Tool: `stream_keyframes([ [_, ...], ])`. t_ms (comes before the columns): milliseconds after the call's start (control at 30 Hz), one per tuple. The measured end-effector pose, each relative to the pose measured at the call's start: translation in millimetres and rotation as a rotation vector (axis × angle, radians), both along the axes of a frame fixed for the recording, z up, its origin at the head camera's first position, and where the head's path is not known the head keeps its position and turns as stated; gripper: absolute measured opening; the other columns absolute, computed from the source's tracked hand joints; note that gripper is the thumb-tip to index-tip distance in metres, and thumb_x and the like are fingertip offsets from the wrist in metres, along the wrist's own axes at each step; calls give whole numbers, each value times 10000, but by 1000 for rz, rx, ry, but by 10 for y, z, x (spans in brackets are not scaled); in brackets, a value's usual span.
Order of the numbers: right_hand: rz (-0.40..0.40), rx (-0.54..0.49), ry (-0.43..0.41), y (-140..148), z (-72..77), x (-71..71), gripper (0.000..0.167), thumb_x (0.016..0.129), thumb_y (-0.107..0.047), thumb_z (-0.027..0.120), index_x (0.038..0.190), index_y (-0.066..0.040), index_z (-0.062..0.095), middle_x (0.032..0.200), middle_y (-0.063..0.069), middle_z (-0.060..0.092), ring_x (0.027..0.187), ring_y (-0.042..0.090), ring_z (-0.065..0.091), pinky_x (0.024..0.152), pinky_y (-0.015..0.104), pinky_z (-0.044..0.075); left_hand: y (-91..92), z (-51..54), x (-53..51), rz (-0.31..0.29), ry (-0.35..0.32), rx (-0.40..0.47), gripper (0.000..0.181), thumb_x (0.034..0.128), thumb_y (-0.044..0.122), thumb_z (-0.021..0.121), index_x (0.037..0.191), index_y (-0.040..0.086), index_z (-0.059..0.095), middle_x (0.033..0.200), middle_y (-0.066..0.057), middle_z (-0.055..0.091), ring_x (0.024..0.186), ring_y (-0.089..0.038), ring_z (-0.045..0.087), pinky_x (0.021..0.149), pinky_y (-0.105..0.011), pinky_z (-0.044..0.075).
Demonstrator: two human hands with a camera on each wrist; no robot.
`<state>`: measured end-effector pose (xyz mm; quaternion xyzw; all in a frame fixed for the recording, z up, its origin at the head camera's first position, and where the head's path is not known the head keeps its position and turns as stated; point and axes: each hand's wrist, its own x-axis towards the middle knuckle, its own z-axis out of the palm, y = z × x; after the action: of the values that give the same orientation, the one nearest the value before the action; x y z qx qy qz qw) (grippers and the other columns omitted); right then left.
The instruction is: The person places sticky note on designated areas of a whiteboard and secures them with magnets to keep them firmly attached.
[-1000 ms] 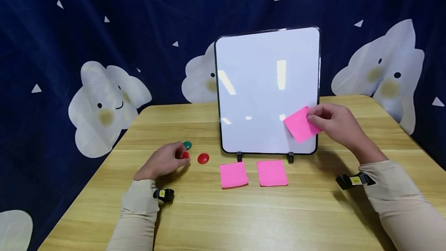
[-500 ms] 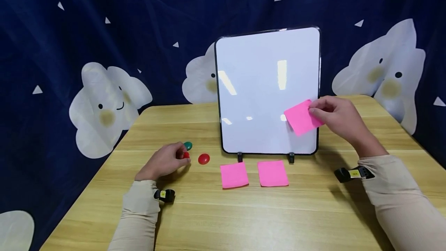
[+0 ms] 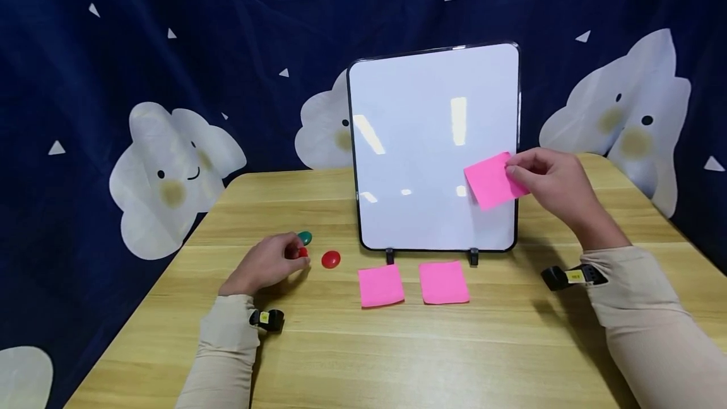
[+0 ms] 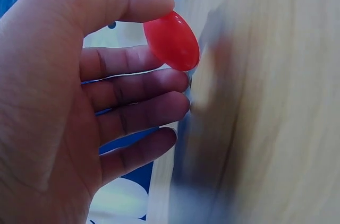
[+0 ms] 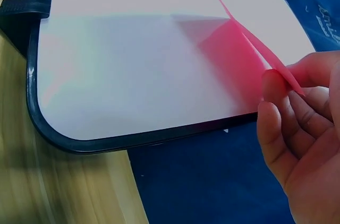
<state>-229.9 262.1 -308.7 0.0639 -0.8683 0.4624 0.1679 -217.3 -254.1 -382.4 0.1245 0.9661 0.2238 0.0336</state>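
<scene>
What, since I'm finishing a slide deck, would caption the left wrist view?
Left grip pinching a glossy red disc, wooden tabletop alongside.

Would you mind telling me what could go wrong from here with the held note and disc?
The tilted pink note is pinched near one edge by the right hand, so it might meet the whiteboard crooked. The left hand pinches a glossy red disc, which could slip onto the table.
</scene>
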Motion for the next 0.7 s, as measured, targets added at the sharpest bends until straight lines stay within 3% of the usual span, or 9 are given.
stream_keyframes([
  [133, -34, -12, 19, -3, -23, 8, 303, 965, -338, 675, 1128, -87, 725, 923, -101, 658, 808, 150, 558, 604, 189, 481, 0, 1, -4, -9, 26, 2, 183, 878, 344, 758, 947, 204, 663, 860, 56, 619, 787, -141, 568, 726, -349, 476],
  [467, -107, -112, 57, -105, -15, 19, 341, 984, -317, 622, 1188, -56, 702, 1052, 68, 662, 887, 166, 590, 675, 139, 517, 30, -26, -4, -14, 87, 4, 172, 889, 347, 742, 971, 230, 647, 875, 91, 655, 803, -93, 611, 744, -353, 500],
  [700, -119, -112, 141, -173, -27, -1, 272, 970, -230, 645, 1161, -47, 711, 985, 60, 655, 830, 123, 589, 642, 122, 503, 34, -24, -9, -18, 110, -3, 171, 896, 345, 732, 983, 220, 654, 873, 82, 653, 792, -94, 606, 733, -348, 500],
])
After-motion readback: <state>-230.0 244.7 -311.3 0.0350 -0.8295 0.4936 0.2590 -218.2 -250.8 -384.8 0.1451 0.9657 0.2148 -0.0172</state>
